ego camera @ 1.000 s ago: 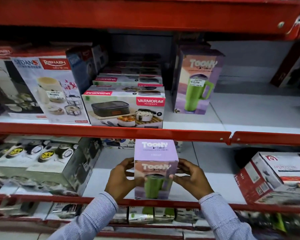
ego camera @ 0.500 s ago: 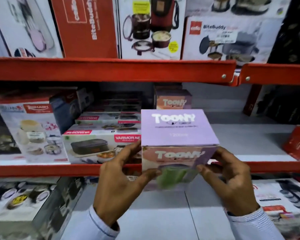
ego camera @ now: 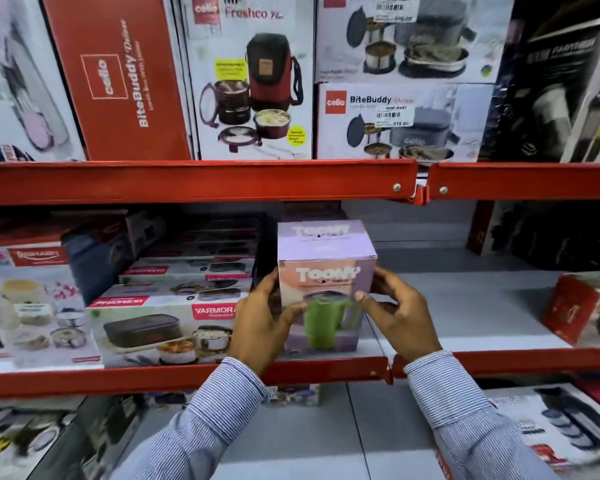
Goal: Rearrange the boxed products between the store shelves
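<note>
A lilac Toony tumbler box with a green mug pictured on its front stands upright at the front of the middle shelf. My left hand grips its left side and my right hand grips its right side, thumbs on the front face. The box's bottom looks to be at the shelf surface; contact is hard to tell. Another Toony box behind it is almost fully hidden.
White Varmora lunch-box cartons lie stacked just left of the box. A red carton sits at the shelf's right end. Cello boxes fill the shelf above the red beam. More cartons lie on the lower shelf.
Both hands lifted the Toony box from the lower shelf up onto the middle shelf, in front of the other Toony box. The view tilted upward.
</note>
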{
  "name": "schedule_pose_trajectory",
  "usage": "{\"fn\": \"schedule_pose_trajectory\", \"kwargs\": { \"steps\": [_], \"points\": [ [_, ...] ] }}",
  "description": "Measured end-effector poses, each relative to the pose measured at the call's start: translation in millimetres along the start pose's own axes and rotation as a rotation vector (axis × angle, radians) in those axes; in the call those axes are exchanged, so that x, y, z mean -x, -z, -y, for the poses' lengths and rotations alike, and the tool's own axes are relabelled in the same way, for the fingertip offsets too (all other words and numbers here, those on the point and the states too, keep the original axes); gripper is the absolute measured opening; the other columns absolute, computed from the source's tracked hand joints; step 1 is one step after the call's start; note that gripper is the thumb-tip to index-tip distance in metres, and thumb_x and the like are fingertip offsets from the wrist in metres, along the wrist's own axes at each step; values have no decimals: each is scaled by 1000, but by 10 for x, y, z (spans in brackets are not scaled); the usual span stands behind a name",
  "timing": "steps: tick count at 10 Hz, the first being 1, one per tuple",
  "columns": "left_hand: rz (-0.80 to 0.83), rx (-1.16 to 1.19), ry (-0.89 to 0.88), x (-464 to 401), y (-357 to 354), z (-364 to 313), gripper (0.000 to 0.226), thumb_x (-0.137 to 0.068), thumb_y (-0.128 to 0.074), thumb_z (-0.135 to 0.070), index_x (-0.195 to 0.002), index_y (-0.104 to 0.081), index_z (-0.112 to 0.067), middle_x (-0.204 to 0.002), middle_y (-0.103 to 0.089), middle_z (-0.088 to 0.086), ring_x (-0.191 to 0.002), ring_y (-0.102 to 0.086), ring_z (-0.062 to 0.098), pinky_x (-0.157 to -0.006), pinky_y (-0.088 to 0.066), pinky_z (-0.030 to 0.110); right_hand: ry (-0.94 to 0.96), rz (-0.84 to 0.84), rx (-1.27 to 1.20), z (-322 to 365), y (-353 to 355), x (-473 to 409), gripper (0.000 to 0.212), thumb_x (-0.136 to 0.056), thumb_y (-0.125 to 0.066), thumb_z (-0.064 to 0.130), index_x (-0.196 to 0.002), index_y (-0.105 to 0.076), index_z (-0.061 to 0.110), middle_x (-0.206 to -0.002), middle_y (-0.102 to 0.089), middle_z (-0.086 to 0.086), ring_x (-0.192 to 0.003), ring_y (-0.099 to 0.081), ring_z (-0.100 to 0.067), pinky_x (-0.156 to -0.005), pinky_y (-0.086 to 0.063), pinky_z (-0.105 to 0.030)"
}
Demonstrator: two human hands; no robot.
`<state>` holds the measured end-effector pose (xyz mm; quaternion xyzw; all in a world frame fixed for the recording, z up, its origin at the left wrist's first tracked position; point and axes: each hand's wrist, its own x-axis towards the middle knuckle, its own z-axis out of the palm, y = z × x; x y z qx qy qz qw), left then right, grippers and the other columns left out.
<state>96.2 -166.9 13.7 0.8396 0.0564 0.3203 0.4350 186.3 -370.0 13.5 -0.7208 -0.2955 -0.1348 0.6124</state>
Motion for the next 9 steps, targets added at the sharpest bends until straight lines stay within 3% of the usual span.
{"fn": "schedule_pose_trajectory", "kwargs": {
  "steps": [2, 4, 6, 7, 8, 9],
  "points": [
    [16, -60, 57, -73, -77, 34, 52, -82, -75, -32, -130, -58, -23, -114, -76, -3, -100, -71, 10, -95, -57, 33, -21, 8, 61, -142, -42, -102, 35, -87, -69, 22, -119, -59, 34, -101, -66, 27, -92, -65, 11, -73, -54, -8],
    [16, -109, 49, -99, -85, 34, 56, -82, -73, -40, -132, -58, -19, -114, -76, -4, -98, -71, 9, -90, -58, 28, -44, 16, 94, -208, -52, -159, 35, -88, -67, 27, -123, -63, 25, -105, -72, 12, -95, -67, 4, -73, -54, -9],
    [40, -135, 48, -105, -79, 28, 62, -82, -71, -45, -135, -55, -18, -114, -77, -2, -97, -72, 10, -88, -61, 33, -61, 2, 93, -176, -51, -118, 37, -89, -66, 27, -125, -62, 24, -104, -70, 15, -95, -65, 9, -70, -52, -4],
    [35, -145, 48, -99, -86, 30, 62, -82, -70, -45, -136, -54, -18, -112, -77, -1, -96, -72, 10, -87, -60, 28, -62, -1, 103, -180, -66, -95, 40, -88, -66, 28, -127, -61, 23, -106, -71, 12, -95, -69, -1, -69, -52, -4],
    [59, -161, 62, -97, -56, 20, 64, -81, -69, -49, -135, -54, -20, -113, -77, -3, -96, -72, 9, -87, -59, 26, -95, -16, 118, -117, -73, -83, 41, -88, -66, 31, -128, -61, 22, -113, -72, 5, -102, -69, -14, -71, -55, -7],
    [6, -159, -13, -28, 39, -94, 75, -73, -63, -65, -137, -53, -27, -117, -75, -10, -94, -71, 5, -87, -61, 27, 18, -210, 194, 30, -70, 26, 47, -86, -65, 42, -129, -62, 23, -117, -72, -1, -101, -69, -19, -78, -60, -24]
  ]
}}
